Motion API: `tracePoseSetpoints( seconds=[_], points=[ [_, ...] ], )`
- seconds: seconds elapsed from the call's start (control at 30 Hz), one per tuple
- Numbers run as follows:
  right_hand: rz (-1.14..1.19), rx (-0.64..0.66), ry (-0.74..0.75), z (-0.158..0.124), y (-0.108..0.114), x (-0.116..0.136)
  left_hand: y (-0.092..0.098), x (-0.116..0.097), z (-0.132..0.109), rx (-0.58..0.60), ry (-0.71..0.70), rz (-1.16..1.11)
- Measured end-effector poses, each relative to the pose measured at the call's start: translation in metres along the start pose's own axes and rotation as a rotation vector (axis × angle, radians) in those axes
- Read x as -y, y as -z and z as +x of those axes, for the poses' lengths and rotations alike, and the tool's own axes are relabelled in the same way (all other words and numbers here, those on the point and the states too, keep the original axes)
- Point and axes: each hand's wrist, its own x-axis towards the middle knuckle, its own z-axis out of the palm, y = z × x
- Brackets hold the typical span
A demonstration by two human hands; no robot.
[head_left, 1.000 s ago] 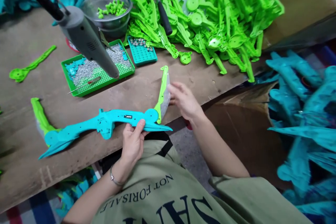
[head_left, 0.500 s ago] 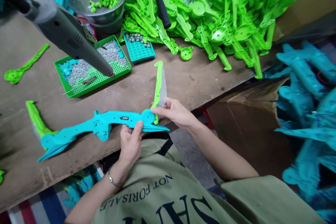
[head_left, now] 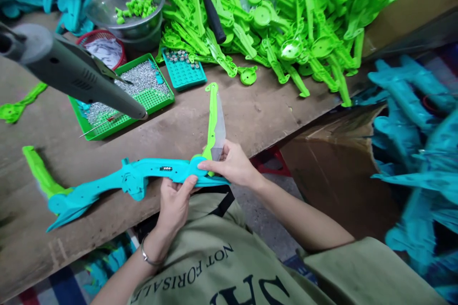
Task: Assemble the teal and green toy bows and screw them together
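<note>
A long blue plastic bow-shaped piece [head_left: 179, 166], which looks like part of a toy bow, lies along the table's near edge. My left hand [head_left: 176, 195] is closed on its right part, thumb on top and fingers beneath. My right hand [head_left: 234, 164] pinches the rounded right end, with its thumb on the blue disc and its fingers behind. From that end a green arm [head_left: 212, 119] with a translucent fin [head_left: 220, 128] stands up. Another green arm [head_left: 43, 171] juts from the left end. A small metal part [head_left: 166, 168] sits in a slot near the middle.
A grey electric screwdriver [head_left: 89, 74] hangs above a green tray [head_left: 125, 123] of screws. Beside it are a blue tray [head_left: 186, 81] with small metal parts, a steel bowl [head_left: 103, 14] and a red basket [head_left: 123, 57]. Green parts [head_left: 265, 19] pile up behind; blue parts [head_left: 422, 152] fill the right side.
The view has shifted slightly, so the table items sit a little further left. My right thumb presses further onto the blue disc, and the green arm's base sits closer against the disc.
</note>
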Motion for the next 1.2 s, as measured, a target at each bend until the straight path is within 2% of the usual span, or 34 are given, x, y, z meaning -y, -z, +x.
tracePoseSetpoints(
  seconds=[0.13, 0.3, 0.4, 0.53, 0.73, 0.83, 0.97, 1.07, 1.2],
  points=[
    [0.047, 0.032, 0.013, -0.005, -0.001, -0.004, 0.000, -0.002, 0.000, 0.035, -0.040, 0.008],
    [0.101, 0.198, 0.096, -0.014, 0.011, -0.005, 0.000, -0.007, -0.001, 0.051, -0.040, 0.039],
    [0.052, 0.245, 0.206, -0.019, 0.018, -0.010, 0.000, -0.008, -0.002, 0.027, -0.026, 0.052],
    [-0.016, 0.242, 0.393, -0.022, 0.020, -0.021, 0.001, -0.007, -0.003, -0.009, -0.031, 0.062],
    [-0.269, 0.262, 0.602, -0.025, 0.027, -0.018, 0.003, -0.007, -0.005, -0.027, -0.013, 0.103],
    [-0.382, 0.252, 0.660, -0.026, 0.031, -0.016, 0.003, -0.008, -0.006, -0.021, -0.019, 0.114],
    [-0.538, 0.183, 0.702, -0.025, 0.039, -0.014, 0.002, -0.007, -0.007, -0.027, -0.014, 0.111],
    [-0.690, 0.130, 0.793, -0.024, 0.045, -0.010, 0.004, -0.005, -0.009, -0.032, 0.014, 0.108],
    [-0.798, 0.211, 0.958, -0.022, 0.043, -0.007, 0.006, -0.004, -0.010, -0.011, 0.017, 0.121]
  ],
)
